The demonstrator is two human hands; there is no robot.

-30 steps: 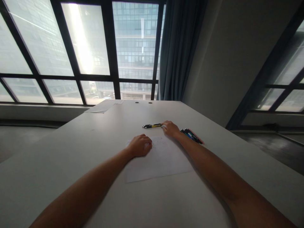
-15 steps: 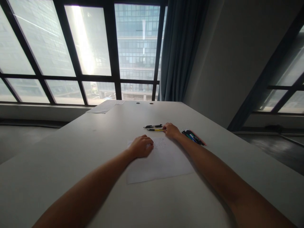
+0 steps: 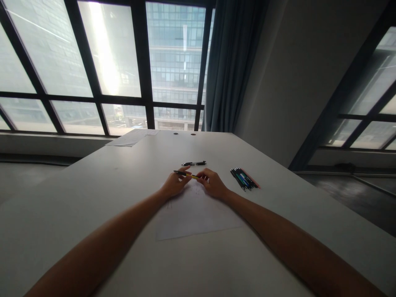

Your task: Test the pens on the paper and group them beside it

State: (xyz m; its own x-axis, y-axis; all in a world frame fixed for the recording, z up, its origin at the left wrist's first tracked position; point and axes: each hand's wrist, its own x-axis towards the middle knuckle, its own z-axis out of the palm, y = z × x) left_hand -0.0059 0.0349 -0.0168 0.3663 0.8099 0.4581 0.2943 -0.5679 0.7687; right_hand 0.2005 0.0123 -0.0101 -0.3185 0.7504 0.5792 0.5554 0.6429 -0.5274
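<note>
Pale grey laminate covered the tabletop (image 3: 93, 214), and in the head view a white sheet of paper (image 3: 194, 214) lay flat on it under both wrists. Beyond the hands a black pen (image 3: 194, 163) rested alone on the surface, and well off to the right a bundle of pens (image 3: 244, 179) lay side by side. Some loose papers (image 3: 130, 138) sat at the far edge by the window; nothing stood between the hands and the pens.

Half a second before, the left hand had been a loose fist on the sheet and the right had reached out to the pen lying on the tabletop; since then the two had come together.

Left hand (image 3: 173, 186) and right hand (image 3: 213, 185) each pinched one end of the yellow-and-black pen (image 3: 186, 174), both grips clenched on it just above the sheet's far edge. Its long axis ran nearly level, left to right, dark tip toward the left.
</note>
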